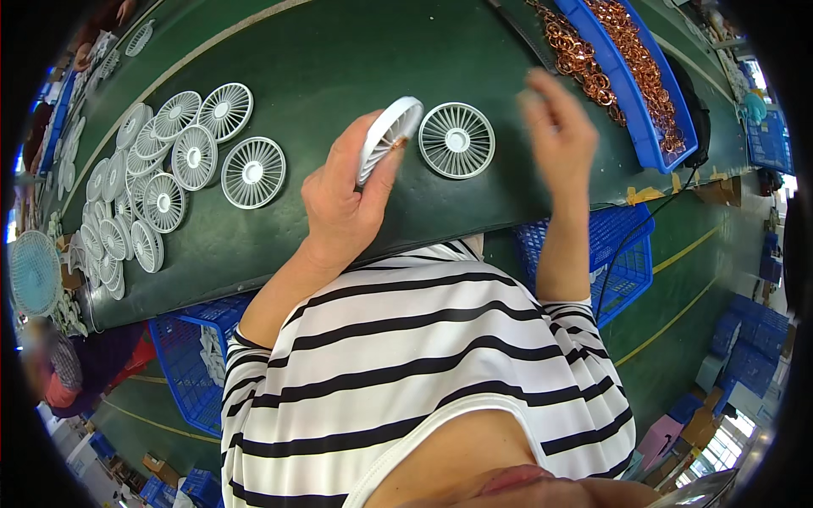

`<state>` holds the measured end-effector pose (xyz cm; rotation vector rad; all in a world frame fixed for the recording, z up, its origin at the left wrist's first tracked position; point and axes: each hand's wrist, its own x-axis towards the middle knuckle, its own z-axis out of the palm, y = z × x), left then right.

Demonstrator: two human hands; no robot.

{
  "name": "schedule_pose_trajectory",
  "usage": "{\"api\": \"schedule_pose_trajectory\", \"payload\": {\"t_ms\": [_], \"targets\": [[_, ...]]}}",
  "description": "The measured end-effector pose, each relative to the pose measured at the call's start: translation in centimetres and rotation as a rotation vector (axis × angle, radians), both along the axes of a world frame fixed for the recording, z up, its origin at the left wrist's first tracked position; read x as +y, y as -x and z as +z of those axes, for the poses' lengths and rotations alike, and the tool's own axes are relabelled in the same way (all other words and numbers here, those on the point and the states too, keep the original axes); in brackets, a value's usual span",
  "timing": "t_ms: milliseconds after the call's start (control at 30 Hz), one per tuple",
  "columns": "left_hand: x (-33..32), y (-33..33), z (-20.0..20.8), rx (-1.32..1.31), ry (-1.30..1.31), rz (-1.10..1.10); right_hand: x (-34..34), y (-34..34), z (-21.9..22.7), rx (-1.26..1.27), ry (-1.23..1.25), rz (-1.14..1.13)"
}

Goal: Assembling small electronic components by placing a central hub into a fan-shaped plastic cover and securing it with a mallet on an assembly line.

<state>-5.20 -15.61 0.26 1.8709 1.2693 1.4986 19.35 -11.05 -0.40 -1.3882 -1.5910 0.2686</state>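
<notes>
A white spoked wheel (396, 123) is gripped in my left hand (343, 196), tilted nearly edge-on, thumb on the near face and fingers behind. A small copper-coloured piece shows on it by my thumb tip. Just right of that hand, a second white spoked wheel (457, 140) lies flat on the green tabletop (356, 51). My right hand (559, 135) is raised over the table, right of the flat wheel and near loose copper rings (580, 63). Motion smears its fingers, so whether it holds anything cannot be made out.
Many white spoked wheels (194, 157) lie overlapping at the left. A blue tray (641, 140) of copper rings stands at the far right. Blue crates (182, 372) (631, 271) sit below the table edge. A co-worker (85, 364) is at the left rim. A black cable hangs at right.
</notes>
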Motion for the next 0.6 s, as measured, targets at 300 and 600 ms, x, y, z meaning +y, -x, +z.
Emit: {"api": "schedule_pose_trajectory", "payload": {"t_ms": [300,600], "targets": [[0.0,1.6,-1.1,0.574,0.025,-0.157,6.2,-11.6,-3.7,-0.445,0.192,-0.605],[-0.7,8.7,-1.3,0.661,0.093,0.316,5.8,-12.5,-3.6,-0.498,0.212,-0.593]]}}
